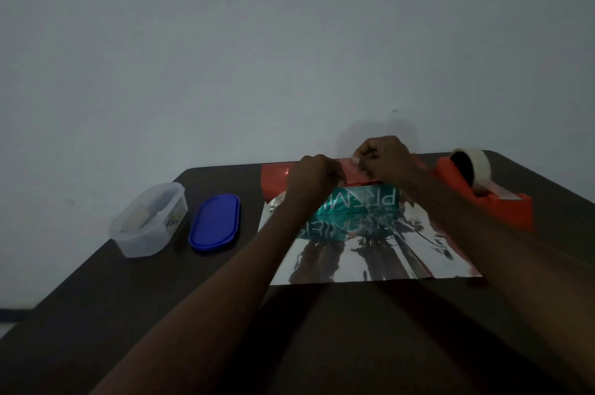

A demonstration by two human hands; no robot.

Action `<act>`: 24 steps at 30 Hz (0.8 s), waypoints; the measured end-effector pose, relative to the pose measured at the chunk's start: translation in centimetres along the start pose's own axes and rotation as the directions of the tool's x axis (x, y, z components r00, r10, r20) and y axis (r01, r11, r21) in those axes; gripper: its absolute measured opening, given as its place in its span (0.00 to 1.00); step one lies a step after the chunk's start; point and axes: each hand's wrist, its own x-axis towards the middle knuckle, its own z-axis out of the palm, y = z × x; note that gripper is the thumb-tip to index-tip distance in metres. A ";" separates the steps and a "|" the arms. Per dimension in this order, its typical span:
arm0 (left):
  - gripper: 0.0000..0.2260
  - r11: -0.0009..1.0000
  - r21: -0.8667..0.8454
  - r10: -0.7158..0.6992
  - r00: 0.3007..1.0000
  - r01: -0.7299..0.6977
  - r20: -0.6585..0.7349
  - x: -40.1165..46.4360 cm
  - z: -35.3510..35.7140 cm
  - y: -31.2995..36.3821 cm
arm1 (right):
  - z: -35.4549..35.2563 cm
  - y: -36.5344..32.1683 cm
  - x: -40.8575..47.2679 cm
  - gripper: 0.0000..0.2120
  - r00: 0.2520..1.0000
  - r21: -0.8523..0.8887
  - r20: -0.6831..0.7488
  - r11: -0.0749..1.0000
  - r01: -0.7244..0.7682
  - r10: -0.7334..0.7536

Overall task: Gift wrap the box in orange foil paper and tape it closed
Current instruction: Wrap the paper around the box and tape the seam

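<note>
A teal box (363,201) with white lettering lies on a sheet of foil paper (354,259), silver side up, orange on its other face. The far part of the sheet is folded up over the box's far edge, showing orange (273,179). My left hand (314,179) and my right hand (384,158) are side by side at that far edge, fingers curled, pinching the orange flap. An orange tape dispenser (483,201) with a roll of clear tape (473,163) stands just right of my right forearm.
A clear plastic tub (148,224) with small items inside and its blue lid (215,222) lie at the left of the dark table (338,330). A pale wall (289,40) rises right behind the table's far edge.
</note>
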 end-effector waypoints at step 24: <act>0.07 0.998 0.007 -0.068 0.996 0.069 -0.060 -2.2 -3.0 -5.5 | 2.0 0.6 0.2 0.05 0.980 -0.277 0.098 0.941 0.195 -0.174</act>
